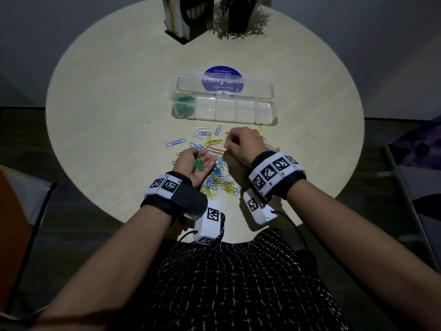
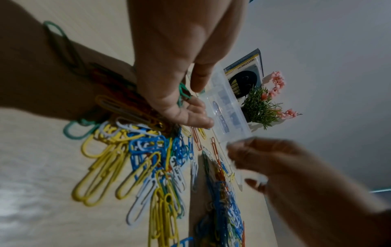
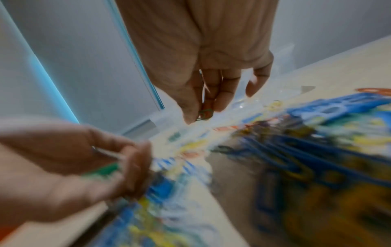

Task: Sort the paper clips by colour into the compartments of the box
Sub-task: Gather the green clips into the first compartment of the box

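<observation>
Round table (image 1: 95, 111) (box (image 1: 267, 111), clips (image 1: 175, 142))

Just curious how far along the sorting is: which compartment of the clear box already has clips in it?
Only the leftmost compartment of the box holds clips, a heap of green ones; the other compartments to its right look bare.

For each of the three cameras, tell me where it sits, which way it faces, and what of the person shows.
Head: looks forward and down at the round table, the box, both forearms.
Left wrist: looks along the left hand, palm cupping green paper clips, toward the right hand.
Right wrist: blurred; looks along the right hand, which pinches a green paper clip.
Shared: all three show both hands and the mixed clip pile.
</observation>
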